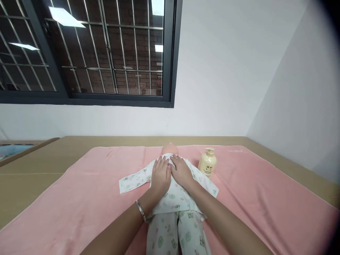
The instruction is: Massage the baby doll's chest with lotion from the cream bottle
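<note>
A baby doll lies on its back on a pink sheet (87, 191), its head (170, 149) at the far end. It wears a white printed top (174, 198) and matching trousers (164, 233), with both sleeves spread outward. My left hand (160, 175) rests flat on the upper chest, fingers stretched out, a silver bracelet (140, 210) at the wrist. Beside it, my right hand (182, 171) also lies flat on the chest, fingers extended, the thumbs close together. Neither hand holds anything. The doll's own hands are not visible.
A cream pump bottle (208, 163) stands on the sheet right of the doll. The sheet covers a wooden surface (34, 187) set against a white wall (212, 88). A barred window (111, 53) is at the upper left. Something blue (16, 149) shows at the far left.
</note>
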`<action>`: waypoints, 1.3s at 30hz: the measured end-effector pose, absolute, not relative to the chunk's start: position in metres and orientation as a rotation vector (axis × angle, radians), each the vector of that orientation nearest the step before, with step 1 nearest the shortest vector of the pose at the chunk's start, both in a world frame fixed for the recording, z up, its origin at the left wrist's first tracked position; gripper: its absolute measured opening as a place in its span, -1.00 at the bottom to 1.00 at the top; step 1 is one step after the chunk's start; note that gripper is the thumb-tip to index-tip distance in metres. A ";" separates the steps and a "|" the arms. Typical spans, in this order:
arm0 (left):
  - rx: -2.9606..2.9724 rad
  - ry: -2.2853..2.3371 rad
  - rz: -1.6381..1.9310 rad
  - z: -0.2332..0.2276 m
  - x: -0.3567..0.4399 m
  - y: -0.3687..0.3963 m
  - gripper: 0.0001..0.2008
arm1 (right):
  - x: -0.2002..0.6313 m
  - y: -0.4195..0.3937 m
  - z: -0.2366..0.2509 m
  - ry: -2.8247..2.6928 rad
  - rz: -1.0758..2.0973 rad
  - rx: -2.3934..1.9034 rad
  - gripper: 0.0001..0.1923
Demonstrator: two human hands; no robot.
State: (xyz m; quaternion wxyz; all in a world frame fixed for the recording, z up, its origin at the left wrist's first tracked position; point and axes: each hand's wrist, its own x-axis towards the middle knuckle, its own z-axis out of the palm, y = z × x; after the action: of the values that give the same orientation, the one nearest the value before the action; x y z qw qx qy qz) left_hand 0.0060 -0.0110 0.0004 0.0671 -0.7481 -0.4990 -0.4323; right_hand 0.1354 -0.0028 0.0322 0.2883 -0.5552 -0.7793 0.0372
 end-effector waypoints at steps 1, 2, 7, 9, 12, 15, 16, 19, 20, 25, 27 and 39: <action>-2.288 -1.444 -1.293 0.001 0.006 -0.013 -0.59 | 0.136 -0.004 0.032 -2.066 0.061 -1.503 -0.52; -2.332 -1.384 -1.290 0.003 0.006 -0.014 -0.59 | 0.137 -0.006 0.032 -2.061 0.005 -1.520 -0.52; -2.574 -1.277 -1.334 0.005 0.000 -0.010 -0.58 | 0.130 -0.027 0.029 -2.149 -0.271 -1.599 -0.50; -2.575 -1.400 -1.392 0.004 -0.002 -0.006 -0.58 | 0.124 -0.038 0.027 -2.189 -0.298 -1.613 -0.47; -2.481 -1.617 -1.467 0.001 -0.002 -0.002 -0.56 | 0.118 -0.050 0.027 -2.265 -0.296 -1.561 -0.41; -2.347 -1.760 -1.456 -0.001 -0.001 -0.001 -0.55 | 0.121 -0.048 0.029 -2.287 -0.191 -1.470 -0.44; -2.313 -1.783 -1.429 -0.002 0.000 -0.001 -0.54 | 0.124 -0.044 0.030 -2.268 -0.135 -1.459 -0.46; -2.276 -1.749 -1.324 -0.001 0.003 -0.006 -0.55 | 0.134 -0.027 0.033 -2.165 0.038 -1.498 -0.45; -2.273 -1.711 -1.291 0.000 0.005 -0.009 -0.56 | 0.138 -0.021 0.033 -2.137 0.087 -1.519 -0.43; -2.250 -1.537 -1.217 0.002 0.010 -0.024 -0.61 | 0.142 -0.013 0.032 -2.068 0.134 -1.570 -0.39; -2.256 -1.569 -1.249 0.002 0.009 -0.025 -0.61 | 0.140 -0.017 0.032 -2.073 0.074 -1.577 -0.41; -2.308 -1.858 -1.348 0.004 -0.001 -0.004 -0.55 | 0.125 -0.047 0.040 -2.204 -0.151 -1.684 -0.50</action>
State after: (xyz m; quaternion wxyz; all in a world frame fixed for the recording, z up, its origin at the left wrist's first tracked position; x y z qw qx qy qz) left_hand -0.0005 -0.0037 0.0042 -0.0569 -0.7079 -0.5699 -0.4134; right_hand 0.1255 -0.0473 0.0396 0.1809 -0.5962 -0.7803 -0.0536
